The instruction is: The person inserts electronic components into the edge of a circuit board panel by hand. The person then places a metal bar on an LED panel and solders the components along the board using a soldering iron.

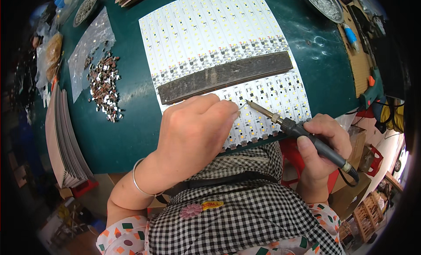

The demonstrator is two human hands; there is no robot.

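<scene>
My right hand (323, 145) grips a soldering iron (313, 143) by its dark handle. Its metal tip points left and lies at the small components of a white LED circuit board panel (210, 18). Just left of the tip, my left hand (197, 123) is closed in a pinch over the panel. Whatever its fingertips hold is too small or hidden to make out. A dark flat bar (228, 73) lies across the panel, just beyond my left hand. Rows of yellowish LEDs and black chips cover the panel; my left hand hides part of its near left side.
On the green table (131, 141), a pile of small brown-and-white parts (105, 86) lies left beside a clear plastic bag (90, 49). A stack of boards (66, 136) stands at the left edge. Far right are a metal bowl (324, 5) and a green glue gun (372, 88).
</scene>
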